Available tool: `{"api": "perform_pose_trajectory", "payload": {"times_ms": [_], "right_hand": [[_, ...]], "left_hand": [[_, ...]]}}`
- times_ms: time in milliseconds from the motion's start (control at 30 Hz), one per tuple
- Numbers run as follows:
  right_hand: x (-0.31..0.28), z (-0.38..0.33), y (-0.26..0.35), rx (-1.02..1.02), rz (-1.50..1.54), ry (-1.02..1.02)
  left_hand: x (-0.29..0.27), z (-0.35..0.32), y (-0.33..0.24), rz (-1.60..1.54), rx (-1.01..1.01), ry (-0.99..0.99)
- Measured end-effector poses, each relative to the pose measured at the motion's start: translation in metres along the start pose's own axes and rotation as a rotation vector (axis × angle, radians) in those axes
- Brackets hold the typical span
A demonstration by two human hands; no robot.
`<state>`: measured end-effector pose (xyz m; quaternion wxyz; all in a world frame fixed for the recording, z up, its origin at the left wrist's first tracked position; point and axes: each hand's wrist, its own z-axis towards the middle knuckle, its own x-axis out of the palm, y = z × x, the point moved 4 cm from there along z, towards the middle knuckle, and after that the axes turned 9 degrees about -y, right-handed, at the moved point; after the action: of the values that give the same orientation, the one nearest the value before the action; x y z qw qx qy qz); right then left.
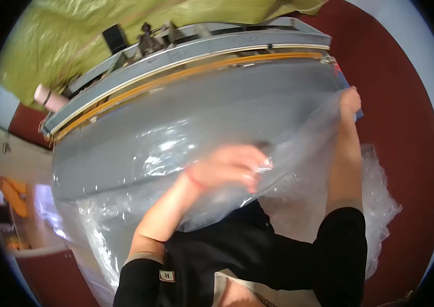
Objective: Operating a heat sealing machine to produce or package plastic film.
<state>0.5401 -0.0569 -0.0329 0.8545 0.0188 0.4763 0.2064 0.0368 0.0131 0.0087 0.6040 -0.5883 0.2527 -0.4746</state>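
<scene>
My left hand [232,166] is inside the clear plastic bag [186,153], fingers curled together and pinching the film near the picture's centre, seen through the sheet itself. My right hand [350,100] is stretched out to two o'clock, gripping the bag's far edge at the corner of the grey table [124,153]; its fingertips are hidden by the film, so I cannot tell how tightly they close. The bag spreads over the table from nine o'clock across to three, with crumpled slack hanging at four o'clock over the red floor [406,128].

Risks as I judge them: the film is thin and pulled taut between my two hands, so a hard tug could tear it or slip it out of the right-hand grip. The slack could snag on the table corner. The long sealing bar [186,61] with its orange strip runs along the table's far edge at twelve o'clock; loose film drifting there could catch.

A pink cylinder [48,97] sits at ten o'clock. Orange things lie blurred at nine o'clock. A small white patch [167,276] on my black sleeve sits at six.
</scene>
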Motion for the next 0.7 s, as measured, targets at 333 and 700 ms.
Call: {"api": "perform_pose_trajectory", "payload": {"times_ms": [333, 700], "right_hand": [[0.002, 0.005, -0.01, -0.059, -0.017, 0.025], [0.02, 0.018, -0.026, -0.126, -0.025, 0.089]], "left_hand": [[-0.114, -0.18, -0.062, -0.766, 0.382, -0.822], [-0.125, -0.221, -0.027, -0.071, -0.113, -1.636]]}}
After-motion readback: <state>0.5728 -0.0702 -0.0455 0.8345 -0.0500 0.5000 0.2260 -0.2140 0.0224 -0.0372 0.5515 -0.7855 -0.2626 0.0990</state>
